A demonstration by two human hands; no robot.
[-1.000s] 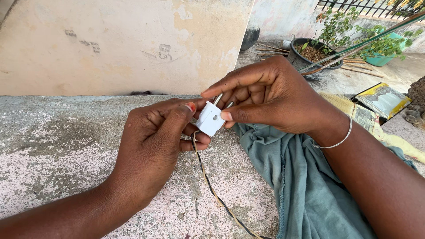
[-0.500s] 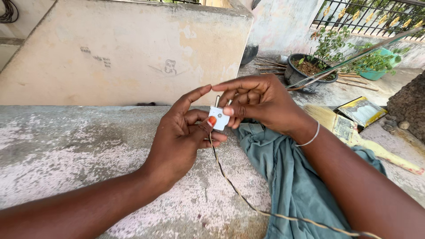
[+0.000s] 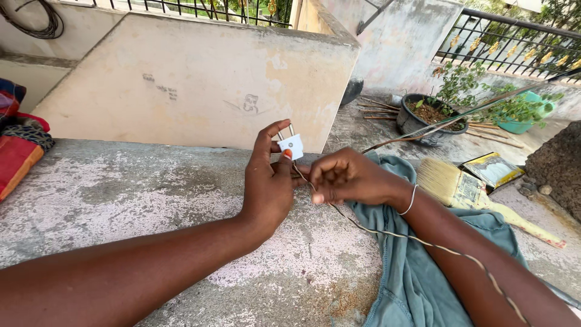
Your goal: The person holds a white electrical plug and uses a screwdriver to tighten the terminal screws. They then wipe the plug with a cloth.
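Observation:
My left hand point(image 3: 269, 181) pinches a small white two-pin plug point(image 3: 291, 145) between thumb and forefinger, pins pointing up, above a rough concrete ledge point(image 3: 121, 200). A thin twisted wire point(image 3: 417, 241) runs from under the plug down to the lower right, over my right forearm. My right hand point(image 3: 348, 177) is closed on that wire just below the plug, touching my left hand. A thin bangle circles my right wrist.
A teal cloth point(image 3: 417, 272) lies on the ledge under my right arm. A wide paintbrush point(image 3: 466, 191) and a flat tin point(image 3: 493, 169) lie at the right. A potted plant point(image 3: 433, 115) and green pot point(image 3: 520, 118) stand behind. Folded colourful fabric point(image 3: 18, 145) sits at the left edge.
My left hand has taken the plug alone and raised it. My right hand has come off the plug and slid down onto the wire.

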